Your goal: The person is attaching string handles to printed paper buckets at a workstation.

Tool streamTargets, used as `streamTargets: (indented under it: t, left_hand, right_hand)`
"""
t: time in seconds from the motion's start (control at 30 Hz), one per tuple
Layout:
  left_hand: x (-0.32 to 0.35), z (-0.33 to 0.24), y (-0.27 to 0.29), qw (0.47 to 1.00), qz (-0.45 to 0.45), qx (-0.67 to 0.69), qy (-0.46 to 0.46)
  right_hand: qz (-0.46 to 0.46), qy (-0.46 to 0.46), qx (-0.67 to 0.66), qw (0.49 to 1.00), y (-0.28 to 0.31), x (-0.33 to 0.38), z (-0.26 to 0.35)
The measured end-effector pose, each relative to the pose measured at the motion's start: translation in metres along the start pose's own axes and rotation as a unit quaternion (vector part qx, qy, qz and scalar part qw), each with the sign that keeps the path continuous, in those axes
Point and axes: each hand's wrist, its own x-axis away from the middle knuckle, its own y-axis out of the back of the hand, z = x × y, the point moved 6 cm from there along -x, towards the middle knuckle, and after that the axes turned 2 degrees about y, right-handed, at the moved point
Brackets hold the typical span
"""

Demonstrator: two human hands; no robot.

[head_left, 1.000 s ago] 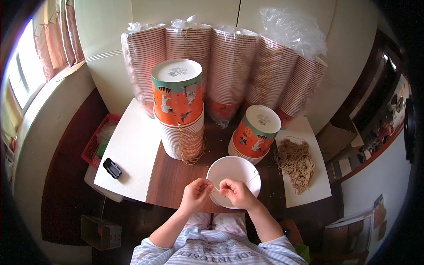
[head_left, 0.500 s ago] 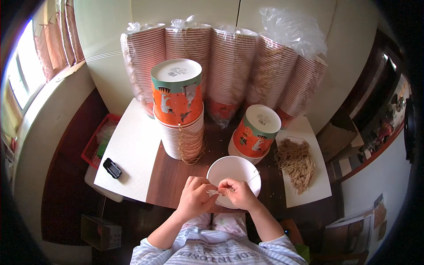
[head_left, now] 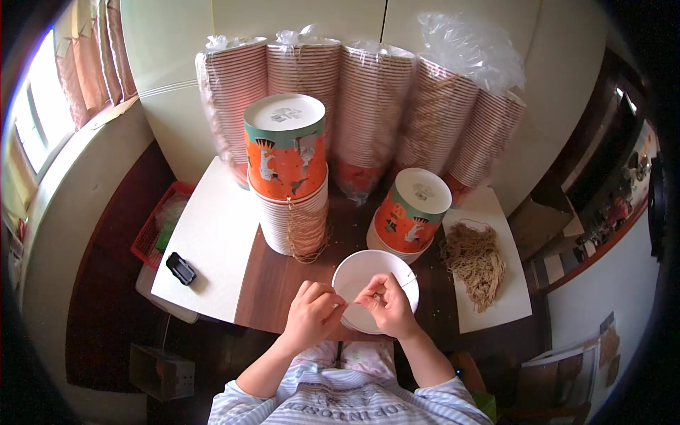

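Observation:
A white paper bucket (head_left: 347,273) stands with its mouth up at the table's front, partly hidden by my hands. A short strand of cord (head_left: 410,278) shows at its right rim. My left hand (head_left: 312,312) is closed in a pinch over the bucket's left front edge. Over the bucket's mouth, my right hand (head_left: 391,308) also pinches, its fingertips close to the left ones. Something small and thin seems to be between the fingertips, too small to name. To the right lies a heap of tan cords (head_left: 476,263) on white board.
Upside-down orange buckets top a tall stack (head_left: 285,159) and a shorter one (head_left: 413,211). Plastic-wrapped bucket stacks (head_left: 372,106) line the back. Thin cords (head_left: 306,230) hang on the tall stack. A black tray (head_left: 180,269) sits at left, near a red basket (head_left: 159,219).
My right hand has turned and risen slightly, its fingers curling more upright. The pale bit between my fingertips shows less now. My left hand has hardly moved; the bucket stays put.

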Motion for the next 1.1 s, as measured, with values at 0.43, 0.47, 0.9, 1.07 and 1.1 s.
streamTargets:
  t: [0.43, 0.47, 0.9, 1.07, 1.1]
  left_hand:
    - [0.04, 0.036, -0.007, 0.991, -0.084, 0.074, 0.072]
    - [0.044, 0.039, -0.009, 0.991, -0.084, 0.074, 0.075]
    - [0.067, 0.045, -0.024, 0.987, -0.1, 0.109, 0.068]
    - [0.068, 0.044, -0.035, 0.984, -0.111, 0.123, 0.064]
    - [0.067, 0.044, -0.036, 0.984, -0.11, 0.123, 0.065]
  right_hand:
    - [0.009, 0.013, 0.142, 0.99, -0.007, 0.036, 0.031]
    - [0.03, 0.062, 0.24, 0.968, -0.016, 0.041, 0.032]
    - [0.041, 0.239, 0.566, 0.788, -0.039, 0.056, 0.009]
    - [0.041, 0.232, 0.574, 0.784, -0.04, 0.052, 0.008]
    - [0.038, 0.232, 0.565, 0.791, -0.04, 0.052, 0.006]
